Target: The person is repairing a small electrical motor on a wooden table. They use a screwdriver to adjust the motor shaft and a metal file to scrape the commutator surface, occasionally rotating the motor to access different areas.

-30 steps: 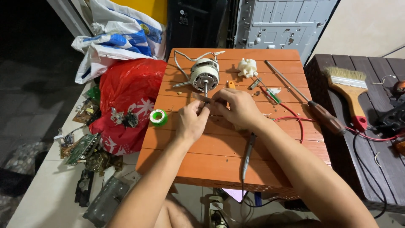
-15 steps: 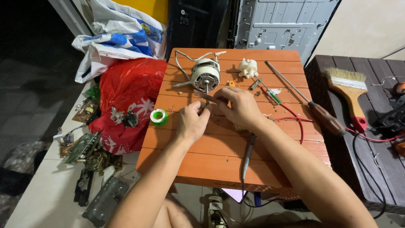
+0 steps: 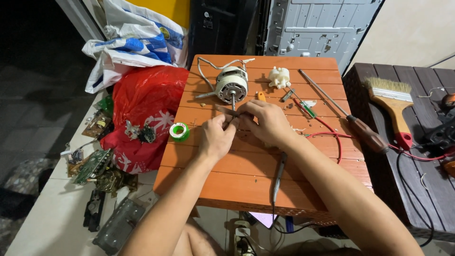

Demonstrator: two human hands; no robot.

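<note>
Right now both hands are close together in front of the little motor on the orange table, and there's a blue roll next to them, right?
Not quite: the roll is green, not blue. The head view shows it lying beside the left hand. The rest holds: the left hand and right hand meet just in front of the motor on the orange table.

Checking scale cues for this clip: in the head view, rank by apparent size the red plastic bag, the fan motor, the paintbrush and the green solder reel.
1. red plastic bag
2. paintbrush, longer than the motor is wide
3. fan motor
4. green solder reel
</note>
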